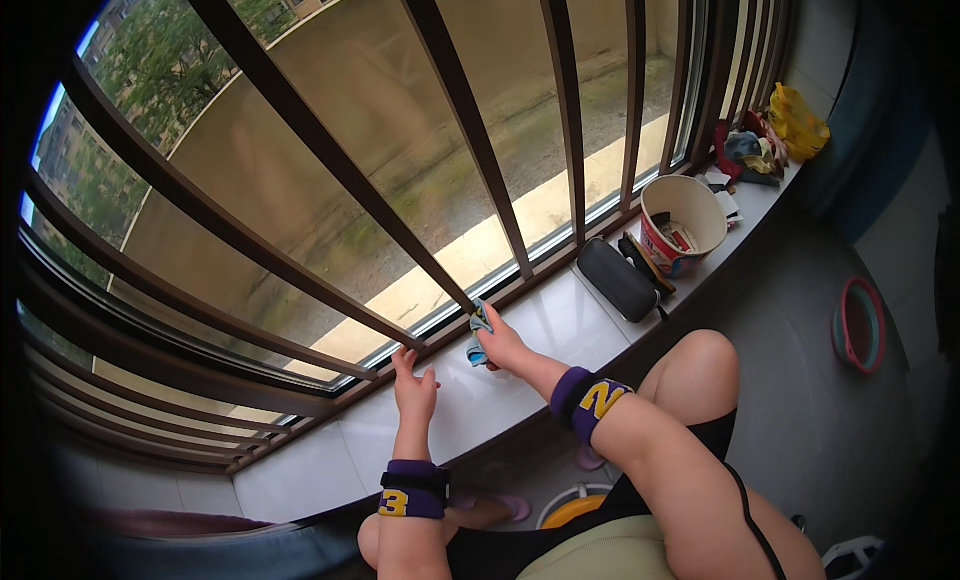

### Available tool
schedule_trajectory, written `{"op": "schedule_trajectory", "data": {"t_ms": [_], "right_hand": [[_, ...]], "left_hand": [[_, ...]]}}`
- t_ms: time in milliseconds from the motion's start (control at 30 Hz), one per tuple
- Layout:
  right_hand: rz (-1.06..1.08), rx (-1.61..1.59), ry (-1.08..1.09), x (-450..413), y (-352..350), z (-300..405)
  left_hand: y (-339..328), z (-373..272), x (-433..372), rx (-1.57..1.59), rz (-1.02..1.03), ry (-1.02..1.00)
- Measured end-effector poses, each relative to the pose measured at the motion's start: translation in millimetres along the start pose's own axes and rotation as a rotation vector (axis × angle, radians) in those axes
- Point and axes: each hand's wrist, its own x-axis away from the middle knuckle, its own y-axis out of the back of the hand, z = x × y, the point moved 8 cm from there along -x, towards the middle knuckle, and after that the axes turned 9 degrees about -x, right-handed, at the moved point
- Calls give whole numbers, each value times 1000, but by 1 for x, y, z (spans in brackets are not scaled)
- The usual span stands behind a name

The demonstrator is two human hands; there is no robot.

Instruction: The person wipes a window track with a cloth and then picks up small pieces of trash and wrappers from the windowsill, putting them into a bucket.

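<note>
My right hand (502, 341) grips a crumpled blue cloth (478, 340) with yellow-green patches, at the foot of a brown window bar (420, 261). To its left, my left hand (414, 391) holds nothing; its fingers are apart and its fingertips are at the brown lower rail, by the foot of another bar (300, 280). Beneath both hands runs a white tiled windowsill (480, 407). Purple bands with yellow figures are around both of my wrists.
Right along the sill lie a black zippered case (619, 280), a brush (646, 263), a paper bucket (684, 223) with small items, crumpled cloths (746, 152) and a yellow plastic bag (797, 123). A basin (859, 325) stands on the floor at right; a yellow-orange container (574, 511) is below me.
</note>
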Motion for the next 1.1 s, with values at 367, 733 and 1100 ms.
{"op": "schedule_trajectory", "data": {"t_ms": [367, 733, 1100], "right_hand": [[-27, 716, 119, 6, 13, 15], [-134, 1395, 102, 5, 89, 51], [-25, 1125, 287, 43, 83, 63]], "left_hand": [[-4, -1, 1, -29, -23, 13], [-14, -7, -2, -69, 17, 68], [-20, -19, -7, -59, 114, -1]]}}
